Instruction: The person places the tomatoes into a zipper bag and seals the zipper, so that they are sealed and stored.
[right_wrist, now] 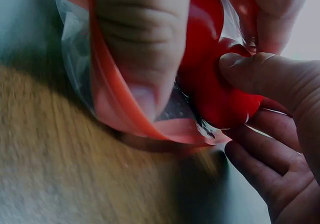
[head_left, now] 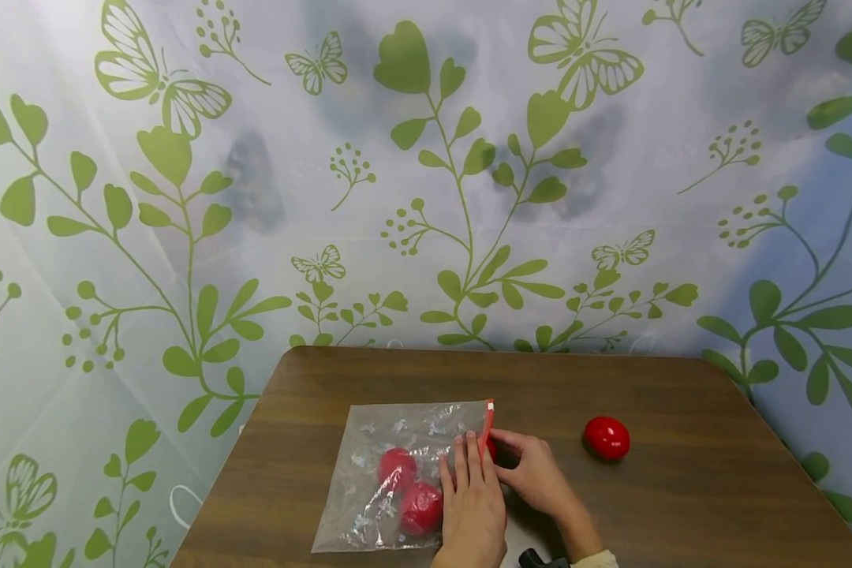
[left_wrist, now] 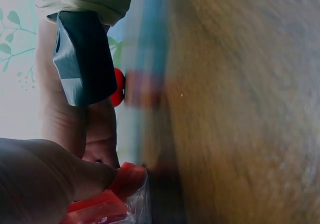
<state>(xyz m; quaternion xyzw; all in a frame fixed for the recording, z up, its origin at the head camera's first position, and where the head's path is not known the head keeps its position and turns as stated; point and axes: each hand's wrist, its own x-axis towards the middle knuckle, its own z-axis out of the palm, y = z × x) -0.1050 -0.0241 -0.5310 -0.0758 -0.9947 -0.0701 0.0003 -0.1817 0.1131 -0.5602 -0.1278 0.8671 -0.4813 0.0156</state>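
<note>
we seem mid-loading: our left hand grips the clear bag at its mouth, where our right hand pinches a red ball; next likely calls for pushing it inside.

I see the left hand pointing forward, fingers nearly straight, and just beside it the right hand angled inward, thumb and fingers pinching

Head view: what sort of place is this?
Probably a small indoor workspace, perhaps screened off; I can't tell which room. A wood-grain table stands before a leaf-print sheet, and a clear bag holding red balls lies on the table.
</note>
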